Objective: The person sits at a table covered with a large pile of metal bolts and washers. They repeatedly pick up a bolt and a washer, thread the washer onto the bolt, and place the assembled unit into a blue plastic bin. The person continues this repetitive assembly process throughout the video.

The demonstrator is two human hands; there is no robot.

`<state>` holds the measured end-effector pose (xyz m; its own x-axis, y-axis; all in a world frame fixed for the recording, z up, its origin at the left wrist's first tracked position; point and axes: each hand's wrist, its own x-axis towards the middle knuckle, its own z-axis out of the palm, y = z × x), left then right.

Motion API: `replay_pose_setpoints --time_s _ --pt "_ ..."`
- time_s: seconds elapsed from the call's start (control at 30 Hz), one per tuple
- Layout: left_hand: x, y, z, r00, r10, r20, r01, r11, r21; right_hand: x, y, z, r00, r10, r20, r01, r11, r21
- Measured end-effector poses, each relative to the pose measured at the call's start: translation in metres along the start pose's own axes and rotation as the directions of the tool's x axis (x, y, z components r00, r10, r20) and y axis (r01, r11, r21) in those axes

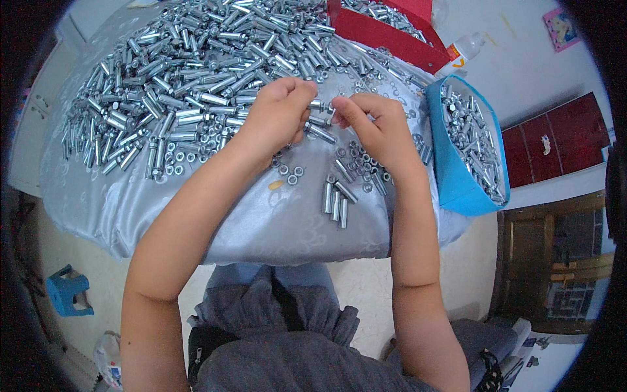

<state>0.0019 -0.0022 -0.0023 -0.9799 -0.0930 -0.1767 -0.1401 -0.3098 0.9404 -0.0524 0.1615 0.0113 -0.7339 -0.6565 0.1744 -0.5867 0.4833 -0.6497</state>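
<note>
My left hand [281,112] is closed, and the silver end of an anchor bolt [317,104] sticks out from its fingers toward the right. Facing it, my right hand [377,127] pinches thumb and fingers together at the tip of that bolt; whatever small piece is in the pinch is too hidden to name. Below the hands lie loose hex nuts [292,178] and several metal sleeves [335,207] on the shiny grey tablecloth [261,232]. A big heap of silver anchor bolts [189,85] spreads behind and left of my left hand.
A blue fabric bin [462,196] full of bolts stands at the table's right edge. Beyond it are a red box [392,39] with more metal parts and a plastic bottle [467,47]. On the floor at left sits a blue stool [68,291].
</note>
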Motion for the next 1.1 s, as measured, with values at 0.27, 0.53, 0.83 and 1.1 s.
replay_pose_setpoints --time_s 0.27,0.53,0.83,1.1 --pt "0.000 0.002 -0.004 0.999 -0.026 -0.019 0.026 1.000 0.000 0.003 -0.007 0.006 0.958 -0.218 -0.187 0.238 0.967 0.093" --pt "-0.002 0.004 -0.003 0.999 -0.034 -0.011 0.034 0.999 -0.012 0.000 -0.020 0.004 0.975 -0.082 -0.207 0.119 0.977 0.175" --pt "-0.001 0.002 -0.001 1.000 -0.024 0.014 0.023 0.998 0.056 -0.003 -0.006 0.002 0.999 -0.034 -0.009 0.035 0.997 0.064" --pt "0.001 0.001 -0.006 1.000 -0.020 0.022 0.019 0.999 0.049 0.002 -0.007 0.008 0.963 -0.237 -0.129 0.252 0.961 0.112"
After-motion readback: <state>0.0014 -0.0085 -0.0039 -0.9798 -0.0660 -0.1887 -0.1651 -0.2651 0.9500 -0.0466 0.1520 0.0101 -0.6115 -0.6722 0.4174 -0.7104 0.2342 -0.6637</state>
